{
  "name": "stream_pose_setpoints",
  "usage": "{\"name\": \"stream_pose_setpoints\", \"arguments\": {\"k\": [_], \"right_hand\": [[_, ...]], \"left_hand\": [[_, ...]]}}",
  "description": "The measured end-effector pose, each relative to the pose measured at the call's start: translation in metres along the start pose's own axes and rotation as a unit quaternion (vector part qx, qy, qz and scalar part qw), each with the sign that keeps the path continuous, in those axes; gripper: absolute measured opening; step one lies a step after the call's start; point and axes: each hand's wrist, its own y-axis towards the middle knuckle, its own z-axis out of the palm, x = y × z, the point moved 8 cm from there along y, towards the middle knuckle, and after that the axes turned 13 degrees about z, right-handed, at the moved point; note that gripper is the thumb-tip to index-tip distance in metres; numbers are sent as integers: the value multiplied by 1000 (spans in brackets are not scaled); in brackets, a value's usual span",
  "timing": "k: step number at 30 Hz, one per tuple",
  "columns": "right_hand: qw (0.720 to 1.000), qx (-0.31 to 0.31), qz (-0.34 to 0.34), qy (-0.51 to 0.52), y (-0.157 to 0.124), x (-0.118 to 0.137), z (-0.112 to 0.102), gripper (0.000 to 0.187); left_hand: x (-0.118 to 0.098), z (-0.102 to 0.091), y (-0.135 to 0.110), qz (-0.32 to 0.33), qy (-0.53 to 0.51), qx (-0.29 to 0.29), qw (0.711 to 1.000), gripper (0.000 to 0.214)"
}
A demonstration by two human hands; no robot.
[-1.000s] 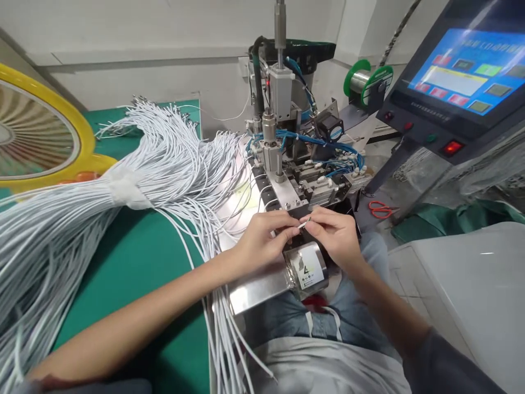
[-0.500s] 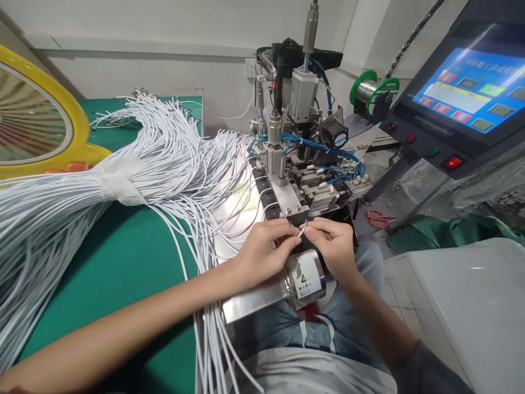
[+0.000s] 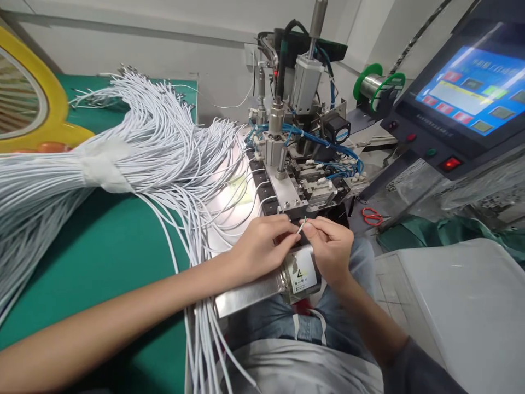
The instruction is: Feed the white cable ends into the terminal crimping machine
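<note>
Between my two hands is the end of a white cable [image 3: 301, 226], its tip pointing up and showing thin strands, one greenish. My left hand [image 3: 266, 243] pinches the cable between thumb and forefinger. From the other side, my right hand [image 3: 331, 243] is closed at the tip, thumb and forefinger pressed together on the strands. Both hands are just in front of a bench machine [image 3: 287, 189] with metal cylinders and blue air tubes. Below them sits a round metal part with a white label [image 3: 302, 271]. A large bundle of white cables [image 3: 164, 164] lies left, some passing under my left forearm.
A green mat [image 3: 123, 257] covers the table at left, with a yellow fan [image 3: 57, 104] on it. At right are a lit touch screen [image 3: 471, 90], a wire spool with green flanges [image 3: 375, 87], red-handled scissors [image 3: 372, 217] and a white surface [image 3: 463, 306].
The view has shifted slightly, moving the fan and cable bundle left and up in the picture. Both hands keep their grip on the cable end, where a greenish strand now shows.
</note>
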Motion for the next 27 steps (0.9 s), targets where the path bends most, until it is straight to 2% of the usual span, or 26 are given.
{"name": "stream_pose_setpoints", "arguments": {"k": [1,3,5,7,9,12,14,16,18,20,23,27], "right_hand": [[998,-14,-35,-42,-2,6,-1,21],[991,-2,-82,-109,-2,14,0,23],[986,50,-81,-139,1,15,4,26],[985,94,-55,-133,5,13,5,30],[990,96,-38,-100,7,11,4,31],[997,45,-37,-40,5,9,2,28],[999,15,-34,-11,1,4,2,26],[1000,-1,-18,1,-3,-4,1,25],[1000,3,0,-6,-4,-15,0,25],[999,37,21,-25,-3,-27,0,24],[992,100,72,-35,2,-51,0,19],[977,144,155,23,11,-77,5,17]], "left_hand": [[-2,0,1,23,47,18,998,21],[-10,2,2,93,164,66,980,27],[-18,5,1,167,264,101,945,31],[-22,5,1,202,297,99,928,33],[-19,0,2,169,259,65,949,31],[-4,-3,0,53,113,8,992,21],[3,1,-3,1,26,-11,1000,16],[4,7,-5,-17,-16,-8,1000,15],[4,14,-6,-11,-12,30,999,16],[4,25,-8,1,30,104,994,19],[14,39,-13,-6,121,212,970,22],[26,47,-18,-8,176,273,946,22]]}}
